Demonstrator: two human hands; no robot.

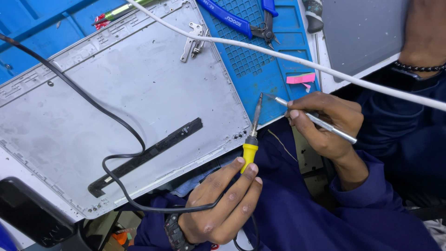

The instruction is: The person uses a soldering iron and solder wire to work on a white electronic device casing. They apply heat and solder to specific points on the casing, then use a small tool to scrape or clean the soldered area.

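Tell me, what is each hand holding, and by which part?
The left hand grips a soldering iron by its yellow handle, tip up. The right hand pinches a thin silver tool around its middle, like a pen.

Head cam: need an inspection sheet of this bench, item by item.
Surface: blue mat; grey laptop lid panel lying flat on it.
Job's things: yellow soldering iron, tip up; thin metal tool, its tip beside the iron's.
Clutter: blue cutters, metal hinge, pink tabs.
Grippers: left hand holds iron; right hand holds tool.
Cables: black cord over panel; white cable across mat.
Surroundings: another person's braceleted wrist.
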